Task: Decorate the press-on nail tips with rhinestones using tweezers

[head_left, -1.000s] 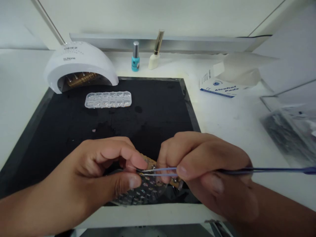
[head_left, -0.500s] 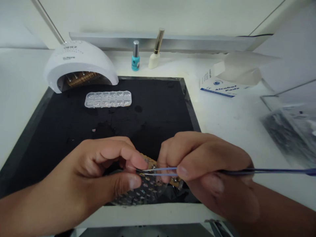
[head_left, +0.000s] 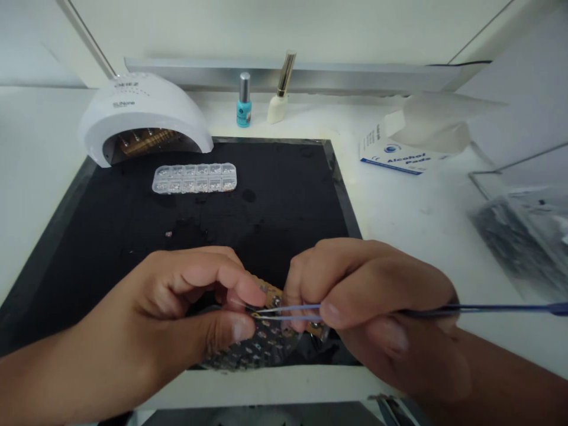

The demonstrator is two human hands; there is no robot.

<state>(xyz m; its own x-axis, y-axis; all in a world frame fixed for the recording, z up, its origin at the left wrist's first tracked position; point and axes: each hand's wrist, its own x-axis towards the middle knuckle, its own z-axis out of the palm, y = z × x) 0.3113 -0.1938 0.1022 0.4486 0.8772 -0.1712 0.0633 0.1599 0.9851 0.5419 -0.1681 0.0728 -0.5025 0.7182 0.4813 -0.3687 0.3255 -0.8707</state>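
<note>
2 bare hands meet over the near edge of a black mat. The right hand is curled closed around blue tweezers, hiding their middle; the 2 tips point left, slightly apart. The left hand has thumb and forefinger drawn nearly together at those tips, the other fingers folded and mostly hidden. A tiny yellowish bit shows there; whether the left fingers grip it cannot be told. Below both hands, at the mat's near edge, is a studded piece, dark with a yellow-brown border, its outline largely covered. Both forearms are cut off by the picture's sides. At far right, a bag is blurred, its contents unclear

A white lamp overlaps the mat's far left corner; in front of it is a clear 12-cell case. A pink speck lies nearer the left hand. Black surface stretches from the case to the mat's right edge. Beyond the far edge stand 2 bottles, blue and cream. White table separates the right edge from an Alcohol Pads box
</note>
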